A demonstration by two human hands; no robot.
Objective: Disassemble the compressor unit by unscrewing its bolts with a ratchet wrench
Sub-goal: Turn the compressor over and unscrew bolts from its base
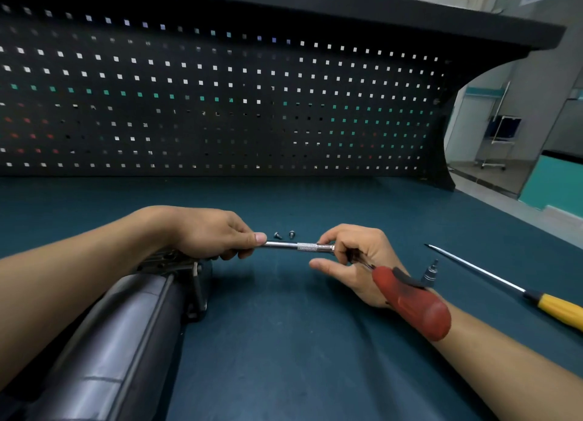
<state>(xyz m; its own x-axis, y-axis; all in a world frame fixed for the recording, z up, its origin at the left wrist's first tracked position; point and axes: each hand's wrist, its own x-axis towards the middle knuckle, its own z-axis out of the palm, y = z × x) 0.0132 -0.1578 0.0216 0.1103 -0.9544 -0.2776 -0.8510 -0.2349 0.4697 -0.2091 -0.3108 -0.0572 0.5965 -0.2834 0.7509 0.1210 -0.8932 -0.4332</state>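
Teal bench (284, 341) holds a dark, glossy cylindrical compressor (126, 335) with metal bracket (170, 261).

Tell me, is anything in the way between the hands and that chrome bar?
Nothing visible does: the left hand grips one end of the chrome bar, over the compressor, and the right hand holds the other end.

Mat (268, 341) open centre, compressor (120, 335) left, screwdriver (504, 282) right, bolts (291, 234) beyond

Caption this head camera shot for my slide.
The left hand and right hand grip a chrome bar beside the compressor; two loose bolts lie behind.
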